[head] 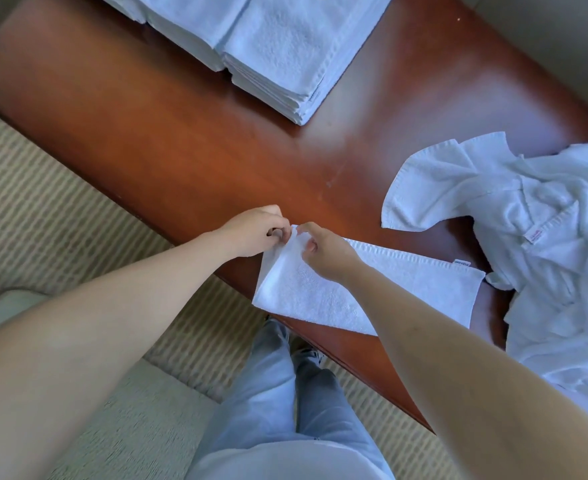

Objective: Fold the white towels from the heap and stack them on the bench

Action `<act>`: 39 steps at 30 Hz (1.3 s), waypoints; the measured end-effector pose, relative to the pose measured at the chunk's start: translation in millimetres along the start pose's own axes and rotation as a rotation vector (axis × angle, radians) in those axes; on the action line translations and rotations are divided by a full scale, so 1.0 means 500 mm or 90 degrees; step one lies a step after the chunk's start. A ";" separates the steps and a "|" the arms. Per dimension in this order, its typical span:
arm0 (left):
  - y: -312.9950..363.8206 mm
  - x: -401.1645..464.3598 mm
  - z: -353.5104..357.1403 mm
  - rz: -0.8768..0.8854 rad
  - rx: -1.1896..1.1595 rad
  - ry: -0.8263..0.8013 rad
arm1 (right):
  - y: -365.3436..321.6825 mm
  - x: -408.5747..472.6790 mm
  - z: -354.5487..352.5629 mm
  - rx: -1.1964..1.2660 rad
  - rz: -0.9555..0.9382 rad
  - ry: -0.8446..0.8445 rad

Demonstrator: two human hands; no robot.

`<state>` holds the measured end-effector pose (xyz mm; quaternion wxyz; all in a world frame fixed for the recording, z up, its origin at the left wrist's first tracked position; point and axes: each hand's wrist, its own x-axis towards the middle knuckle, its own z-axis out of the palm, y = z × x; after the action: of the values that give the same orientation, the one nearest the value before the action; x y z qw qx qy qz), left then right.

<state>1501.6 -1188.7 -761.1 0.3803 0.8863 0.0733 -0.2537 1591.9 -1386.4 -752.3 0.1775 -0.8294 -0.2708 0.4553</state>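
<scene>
The two stacks of folded white terry towels (278, 46) run off the top edge, a red mark there half cut away. Right of them, the crumpled heap of white towels (559, 258) leaves the right edge; the print on its small red-lettered label (533, 236) is too small to read (as is the flat towel's tag (461, 263))

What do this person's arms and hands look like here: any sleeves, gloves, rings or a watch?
Both forearms are bare right up to the frame edge, with no sleeves in view. The left hand and right hand wear no gloves; no ring, watch or bracelet shows.
</scene>
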 end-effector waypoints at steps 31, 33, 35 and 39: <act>-0.037 -0.018 0.035 -0.104 -0.024 0.257 | -0.002 -0.022 0.014 0.003 0.004 0.031; -0.035 -0.031 0.047 -0.028 0.054 0.203 | -0.002 -0.028 0.013 0.000 -0.008 0.023; -0.040 -0.043 0.054 0.006 0.135 0.138 | -0.001 -0.035 0.013 0.005 -0.012 0.033; -0.021 -0.051 0.052 -0.085 0.152 0.150 | 0.030 -0.074 -0.004 -0.008 0.006 0.070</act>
<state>1466.1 -1198.0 -770.0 0.2438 0.9419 0.1452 -0.1799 1581.5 -1420.8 -734.9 0.1847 -0.8557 -0.2593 0.4079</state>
